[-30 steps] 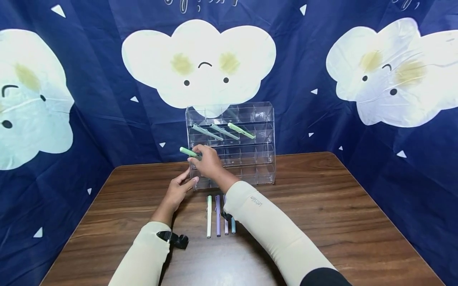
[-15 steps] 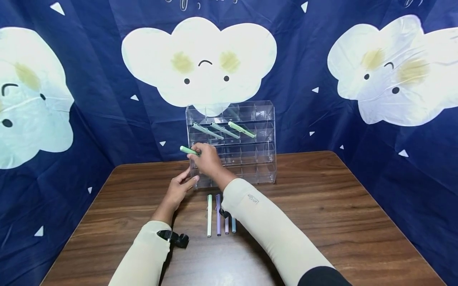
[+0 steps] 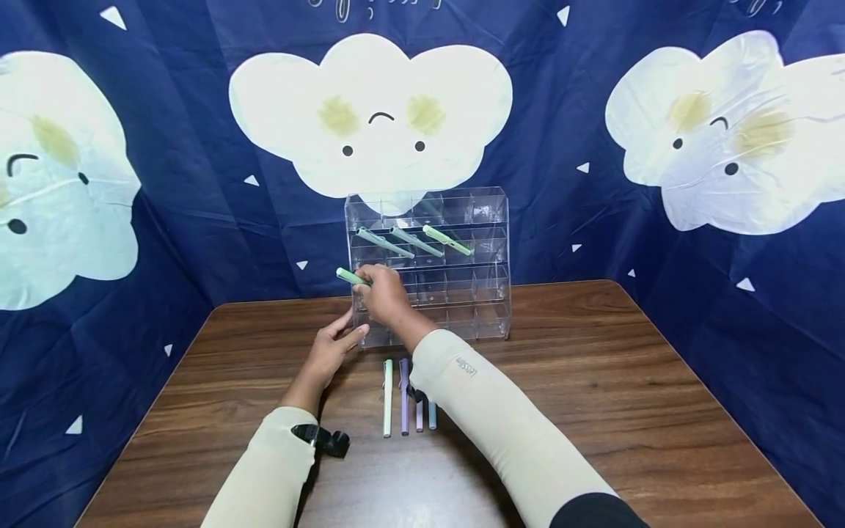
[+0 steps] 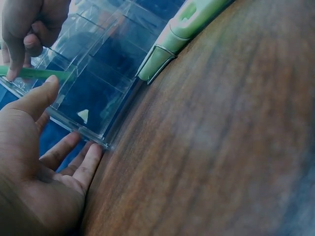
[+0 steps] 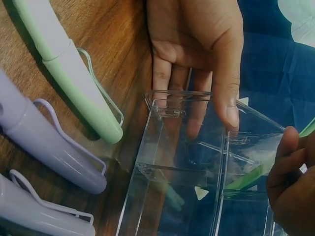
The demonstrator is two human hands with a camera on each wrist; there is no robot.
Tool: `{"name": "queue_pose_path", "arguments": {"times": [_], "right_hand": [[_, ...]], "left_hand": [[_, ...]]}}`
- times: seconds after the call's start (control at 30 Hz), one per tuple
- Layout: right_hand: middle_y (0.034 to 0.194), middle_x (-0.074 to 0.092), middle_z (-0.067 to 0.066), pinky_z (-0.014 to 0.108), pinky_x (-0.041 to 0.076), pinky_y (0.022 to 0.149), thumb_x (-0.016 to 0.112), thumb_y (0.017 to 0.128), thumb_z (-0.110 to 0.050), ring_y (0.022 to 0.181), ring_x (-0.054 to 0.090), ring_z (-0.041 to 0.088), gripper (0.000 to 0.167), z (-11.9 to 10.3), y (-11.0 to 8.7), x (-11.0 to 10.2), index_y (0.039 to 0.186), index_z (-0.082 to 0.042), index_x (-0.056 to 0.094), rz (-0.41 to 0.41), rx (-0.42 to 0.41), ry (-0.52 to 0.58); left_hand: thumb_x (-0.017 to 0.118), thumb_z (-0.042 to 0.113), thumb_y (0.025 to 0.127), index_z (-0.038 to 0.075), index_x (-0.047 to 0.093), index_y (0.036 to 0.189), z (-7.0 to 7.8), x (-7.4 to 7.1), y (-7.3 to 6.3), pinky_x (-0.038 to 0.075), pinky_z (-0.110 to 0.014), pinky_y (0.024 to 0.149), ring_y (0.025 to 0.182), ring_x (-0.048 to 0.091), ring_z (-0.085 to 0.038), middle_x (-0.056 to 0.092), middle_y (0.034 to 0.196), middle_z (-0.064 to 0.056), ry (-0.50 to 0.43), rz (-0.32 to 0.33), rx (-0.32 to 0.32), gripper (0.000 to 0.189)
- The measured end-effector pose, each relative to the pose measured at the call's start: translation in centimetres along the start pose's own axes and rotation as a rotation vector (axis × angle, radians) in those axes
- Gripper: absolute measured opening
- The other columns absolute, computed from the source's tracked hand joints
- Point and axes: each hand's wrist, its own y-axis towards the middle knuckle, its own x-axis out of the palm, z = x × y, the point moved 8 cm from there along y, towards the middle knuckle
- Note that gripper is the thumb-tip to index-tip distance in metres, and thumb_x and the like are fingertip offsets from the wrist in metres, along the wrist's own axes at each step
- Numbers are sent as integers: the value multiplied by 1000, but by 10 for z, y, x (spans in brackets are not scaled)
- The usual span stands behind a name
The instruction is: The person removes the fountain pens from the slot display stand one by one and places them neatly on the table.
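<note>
My right hand (image 3: 385, 297) pinches a light green pen (image 3: 348, 276) at the left side of a clear tiered pen rack (image 3: 507, 293). The capped end points up and left, out past the fingers. In the right wrist view, the lower part of that green pen (image 5: 246, 177) shows through the clear plastic, within the leftmost compartment of a lower tier. My left hand (image 3: 328, 352) grips the rack's lower left side, thumb at the front edge and fingers behind the side panel (image 4: 81, 132). Two grey-green pens (image 3: 385, 243) and a yellow-green pen (image 3: 447, 240) lean in the second tier.
On the wooden table (image 3: 561, 411) before the rack lie a pale green pen (image 3: 387, 400), a purple pen (image 3: 405, 400), a lilac pen (image 3: 419, 419) and a blue pen (image 3: 432, 416). The right forearm partly covers the last two. A blue cloud-print curtain (image 3: 554, 249) hangs behind.
Very little differs. The right fingers and the green pen have shifted slightly, with a bit less of the pen showing beyond the fingers. The left hand stays on the rack.
</note>
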Motion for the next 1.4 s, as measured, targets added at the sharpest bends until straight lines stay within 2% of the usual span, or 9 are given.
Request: {"name": "queue_pose_path", "arguments": {"times": [0.23,0.43,0.53,0.6,0.7,0.83,1.0,1.27,1.4], "right_hand": [[105,76,4,24,58,69,77,103,-14,92,70,17,10,-1,1,-6,112,-14,79,17,16,43],[105,78,5,33,57,88,78,101,-8,100,70,20,11,-2,3,-12,111,-12,80,44,4,83],[105,79,6,32,57,91,78,100,-6,103,70,21,12,-5,3,-17,111,-11,79,67,-18,115],[106,79,6,27,56,85,79,99,-5,97,69,17,13,-6,3,-20,111,-12,79,82,-26,140],[107,78,7,22,56,66,78,99,-3,75,65,11,16,-7,2,-25,113,-11,78,96,-31,202],[113,76,13,25,56,46,76,100,0,51,60,9,19,-10,0,-32,117,-8,76,101,-52,306],[122,74,14,28,58,46,74,102,-1,51,61,9,25,-15,0,-43,126,-7,73,92,-114,368],[132,67,17,26,56,53,71,104,-3,57,59,11,38,-21,2,-64,142,-6,65,42,-170,459],[133,66,18,36,61,59,71,105,-6,59,60,10,41,-22,-1,-75,146,-7,63,30,-181,481]], "left_hand": [[74,31,107,28,42,169,2,0,0,58,-22,101,149,55,-33,49,170,-15,-8,6,-8,70],[73,31,108,26,41,170,3,1,0,57,-32,112,153,52,-35,46,172,-15,-4,0,-8,70],[74,30,107,27,43,169,4,0,0,57,-31,112,153,51,-34,47,172,-15,-13,8,-6,70],[75,29,107,27,44,168,4,-1,0,58,-26,108,153,52,-34,48,170,-15,-18,16,-8,69],[75,29,106,26,44,168,3,-1,1,57,-20,102,152,53,-35,48,170,-17,-21,17,-11,70],[76,29,106,26,43,169,1,0,3,58,-21,102,151,53,-34,49,169,-19,-30,11,-22,71],[76,31,105,27,44,169,0,-1,2,57,-25,107,153,52,-34,48,170,-17,-24,7,-26,71],[76,32,106,27,44,168,1,-1,1,55,-17,103,154,50,-32,47,171,-16,-22,2,-5,71],[76,32,106,27,44,168,2,0,2,55,-17,103,154,51,-32,48,171,-16,-24,0,-1,71]]}}
